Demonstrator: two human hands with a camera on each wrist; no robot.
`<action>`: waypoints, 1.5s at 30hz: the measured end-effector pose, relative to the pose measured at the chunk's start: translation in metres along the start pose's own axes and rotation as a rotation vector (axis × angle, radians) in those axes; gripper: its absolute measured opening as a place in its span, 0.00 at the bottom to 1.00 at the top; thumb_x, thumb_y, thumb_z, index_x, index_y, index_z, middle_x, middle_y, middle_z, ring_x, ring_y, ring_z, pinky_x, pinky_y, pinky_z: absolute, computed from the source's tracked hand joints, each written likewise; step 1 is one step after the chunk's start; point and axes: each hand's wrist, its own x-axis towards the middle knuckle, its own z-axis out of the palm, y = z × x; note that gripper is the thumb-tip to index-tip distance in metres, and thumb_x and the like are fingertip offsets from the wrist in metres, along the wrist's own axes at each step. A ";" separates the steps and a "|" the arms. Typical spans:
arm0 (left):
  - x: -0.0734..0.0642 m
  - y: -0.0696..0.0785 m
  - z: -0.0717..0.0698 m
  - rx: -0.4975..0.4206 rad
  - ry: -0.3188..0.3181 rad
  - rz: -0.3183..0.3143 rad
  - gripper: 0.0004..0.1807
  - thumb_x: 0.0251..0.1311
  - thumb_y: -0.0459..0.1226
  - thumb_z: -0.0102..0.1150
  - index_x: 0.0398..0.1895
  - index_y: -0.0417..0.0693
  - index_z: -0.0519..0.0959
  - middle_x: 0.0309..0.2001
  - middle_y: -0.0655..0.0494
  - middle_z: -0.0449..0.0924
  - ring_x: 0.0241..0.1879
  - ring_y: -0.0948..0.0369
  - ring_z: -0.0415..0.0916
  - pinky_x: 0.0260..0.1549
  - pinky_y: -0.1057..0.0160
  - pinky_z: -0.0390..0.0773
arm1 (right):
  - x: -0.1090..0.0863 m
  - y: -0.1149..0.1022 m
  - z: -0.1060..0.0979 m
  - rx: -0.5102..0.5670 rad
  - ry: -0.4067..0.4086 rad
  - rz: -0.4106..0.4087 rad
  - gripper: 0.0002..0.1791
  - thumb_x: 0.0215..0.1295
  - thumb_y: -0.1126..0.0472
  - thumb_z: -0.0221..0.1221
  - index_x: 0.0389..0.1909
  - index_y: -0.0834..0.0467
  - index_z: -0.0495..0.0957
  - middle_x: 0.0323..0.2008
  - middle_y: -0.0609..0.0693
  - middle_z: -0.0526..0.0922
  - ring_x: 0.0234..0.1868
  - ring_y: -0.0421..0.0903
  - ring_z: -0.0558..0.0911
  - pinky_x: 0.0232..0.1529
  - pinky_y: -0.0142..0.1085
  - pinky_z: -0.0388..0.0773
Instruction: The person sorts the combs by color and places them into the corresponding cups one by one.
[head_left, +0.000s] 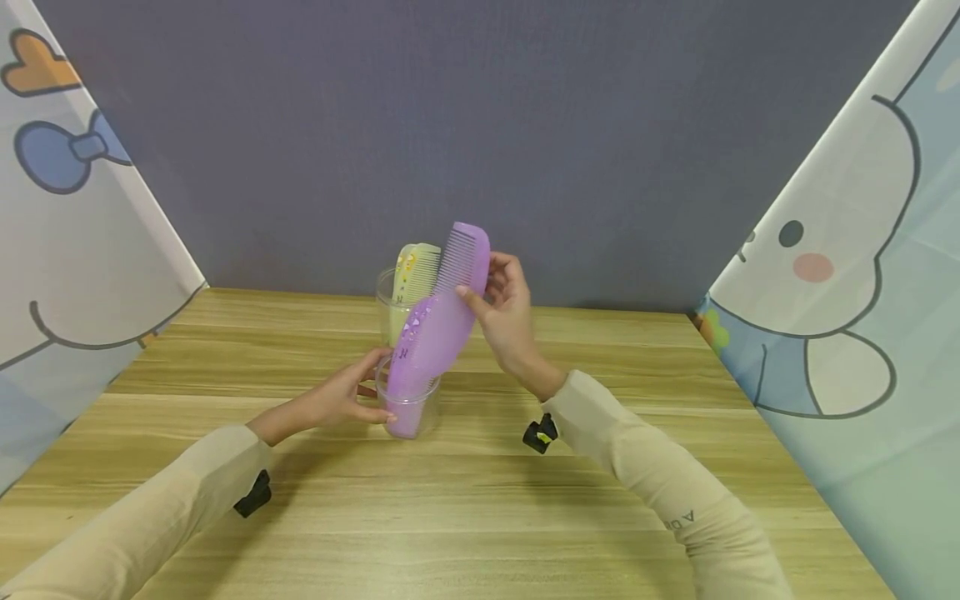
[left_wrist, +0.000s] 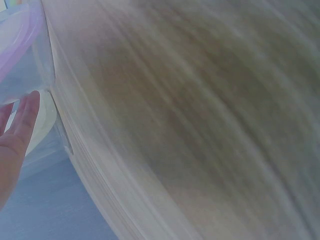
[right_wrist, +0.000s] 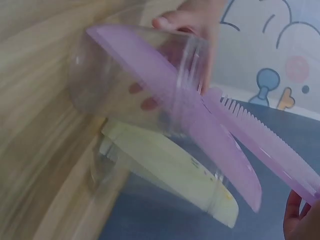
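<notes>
My left hand [head_left: 341, 402] grips the nearer clear plastic cup [right_wrist: 90, 92], thumb on one side and fingers round the other. Inside that cup a purple comb [right_wrist: 145, 62] leans, its decorated back sticking out over the rim. A second purple comb [head_left: 478, 258] is pinched by my right hand [head_left: 512, 321], tilted above the cup's mouth. Its lower end lies close to the rim in the right wrist view; whether they touch I cannot tell. Right behind stands another clear cup [head_left: 384, 315] with a pale yellow comb [head_left: 417, 271] in it.
All of this stands on a wood-grain table [head_left: 375, 517]. A dark grey panel [head_left: 600, 150] rises at its back edge. Cartoon-printed sheets [head_left: 825, 275] flank both sides. The left wrist view shows mostly table surface.
</notes>
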 end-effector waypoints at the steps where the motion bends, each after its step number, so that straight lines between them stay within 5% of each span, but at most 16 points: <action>1: 0.000 0.000 0.000 0.001 -0.001 0.000 0.45 0.44 0.37 0.70 0.64 0.41 0.54 0.57 0.39 0.67 0.50 0.44 0.72 0.43 0.57 0.80 | -0.001 0.002 0.002 -0.001 -0.005 0.000 0.23 0.53 0.79 0.57 0.50 0.68 0.62 0.43 0.51 0.73 0.42 0.42 0.75 0.47 0.35 0.77; 32: 0.001 -0.002 0.000 -0.014 0.003 0.006 0.46 0.44 0.37 0.71 0.64 0.42 0.54 0.56 0.40 0.67 0.50 0.45 0.72 0.42 0.58 0.81 | -0.033 0.034 0.024 -0.132 -0.092 0.142 0.17 0.59 0.74 0.54 0.49 0.67 0.63 0.42 0.62 0.72 0.37 0.42 0.74 0.40 0.34 0.80; 45: 0.001 0.001 0.000 -0.007 0.005 -0.001 0.45 0.43 0.36 0.71 0.64 0.40 0.54 0.54 0.39 0.69 0.48 0.45 0.73 0.41 0.60 0.81 | -0.040 0.006 0.029 -0.217 -0.055 0.124 0.21 0.53 0.80 0.54 0.50 0.72 0.65 0.42 0.68 0.72 0.41 0.57 0.74 0.34 0.24 0.73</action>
